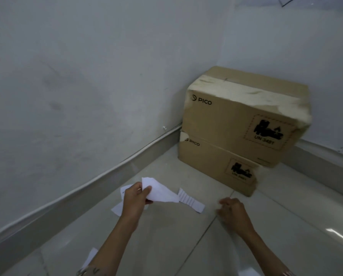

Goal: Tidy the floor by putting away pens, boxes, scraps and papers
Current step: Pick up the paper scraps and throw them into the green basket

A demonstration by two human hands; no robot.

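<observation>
My left hand [135,198] pinches a torn white paper scrap [160,191] just above the tiled floor. A lined paper strip [190,200] lies on the floor right of it, between my two hands. More white scraps [117,209] lie under and left of my left hand, and another scrap [90,256] lies by my left forearm. My right hand [233,214] hovers low over the floor with fingers loosely curled, holding nothing. Two stacked brown cardboard boxes, the upper [244,116] and the lower [212,162], stand in the corner beyond my hands.
A grey wall [86,76] runs along the left with a skirting board and a white cable [98,174] at its foot. A second wall closes the corner behind the boxes. Glossy floor tiles [286,216] stretch out to the right.
</observation>
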